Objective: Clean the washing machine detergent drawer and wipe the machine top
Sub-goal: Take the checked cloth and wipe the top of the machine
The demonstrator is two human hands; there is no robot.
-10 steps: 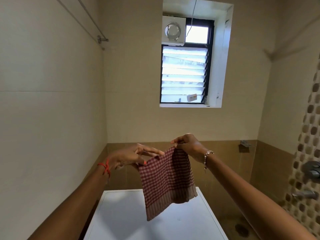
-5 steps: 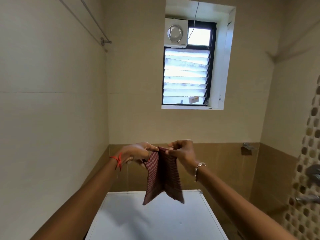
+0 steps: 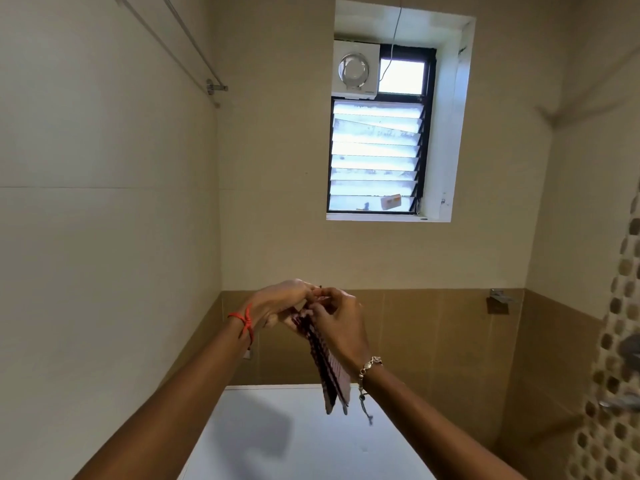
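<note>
Your folded checked cloth (image 3: 330, 372) hangs down from the fingers, long axis near vertical. Its lower end is over the far part of the machine top (image 3: 277, 441) & looks clear of it. So the surface to wipe lies below the cloth & toward you.

Both arms are stretched fwd & the hands meet at the cloth's top edge. L hand (image 3: 280, 304) pinches it from the left; R hand (image 3: 341, 323) curls its fingers (image 3: 320, 308) over the same edge, back of hand toward you. R hand sits closer along the cloth's body, so prob. the one to carry it down. Detergent drawer isn't in view.
</note>
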